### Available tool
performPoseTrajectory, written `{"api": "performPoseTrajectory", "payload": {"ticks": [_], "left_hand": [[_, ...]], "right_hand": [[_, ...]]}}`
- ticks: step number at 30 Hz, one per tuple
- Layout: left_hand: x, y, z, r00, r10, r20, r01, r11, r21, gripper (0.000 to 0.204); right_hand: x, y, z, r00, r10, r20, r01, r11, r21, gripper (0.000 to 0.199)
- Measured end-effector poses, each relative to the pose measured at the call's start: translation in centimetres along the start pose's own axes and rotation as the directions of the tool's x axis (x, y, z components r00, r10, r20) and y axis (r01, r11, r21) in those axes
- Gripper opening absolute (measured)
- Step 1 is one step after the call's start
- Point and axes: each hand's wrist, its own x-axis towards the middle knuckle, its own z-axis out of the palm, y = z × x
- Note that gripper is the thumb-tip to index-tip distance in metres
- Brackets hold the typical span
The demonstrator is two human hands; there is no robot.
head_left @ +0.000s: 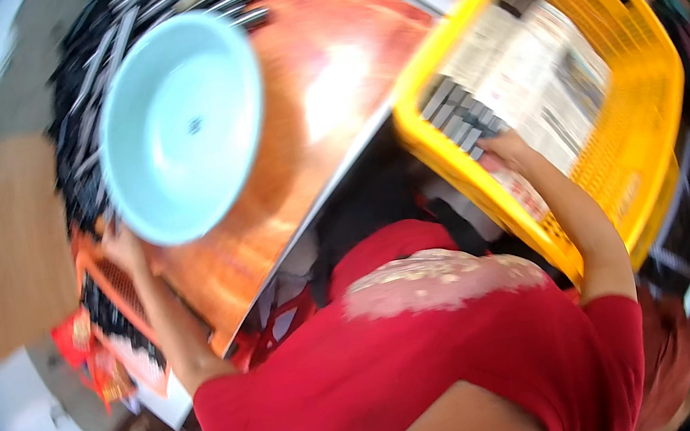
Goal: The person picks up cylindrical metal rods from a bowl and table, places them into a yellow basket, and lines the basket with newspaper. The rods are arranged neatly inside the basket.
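Our left hand (125, 246) grips the rim of a pale blue round plastic basin (182, 126), fingers clamped on its lower edge, held tilted over the glossy orange table (325, 84). Our right hand (506, 148) reaches into a yellow plastic mesh basket (637, 82), touching grey blocks (457, 114) beside newspaper (537, 71); finger state unclear.

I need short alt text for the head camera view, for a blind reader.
A person in a red shirt holds a round pale blue plastic bowl up with the left hand, while the right hand reaches into a yellow plastic mesh basket beside a shiny orange table.
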Motion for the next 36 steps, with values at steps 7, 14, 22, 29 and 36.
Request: {"api": "performPoseTrajectory", "payload": {"ticks": [7,14,22,29,36], "left_hand": [[3.1,-1.4,1.4,0.984,0.065,-0.164,0.018,0.886,0.463,0.039],[4.0,0.4,1.0,0.959,-0.281,0.034,0.201,0.762,0.616,0.065],[3.0,2.3,0.2,0.936,-0.333,0.111,0.143,0.651,0.745,0.073],[3.8,0.4,-1.4,0.949,-0.251,0.193,0.068,0.756,0.651,0.098],[6.6,-2.4,-2.3,0.867,-0.287,0.409,0.011,0.829,0.559,0.115]], "right_hand": [[0.5,1.8,-0.7,0.994,-0.105,0.018,0.106,0.987,-0.124,0.015],[-1.8,-2.1,-2.0,0.995,-0.09,0.038,0.098,0.877,-0.471,0.024],[-6.4,-7.0,-2.2,0.968,-0.24,0.077,0.248,0.848,-0.468,0.025],[-8.8,-8.0,-1.5,0.953,-0.277,0.122,0.3,0.807,-0.509,0.023],[-11.3,-8.6,-0.1,0.945,-0.285,0.164,0.326,0.759,-0.563,0.024]]}}
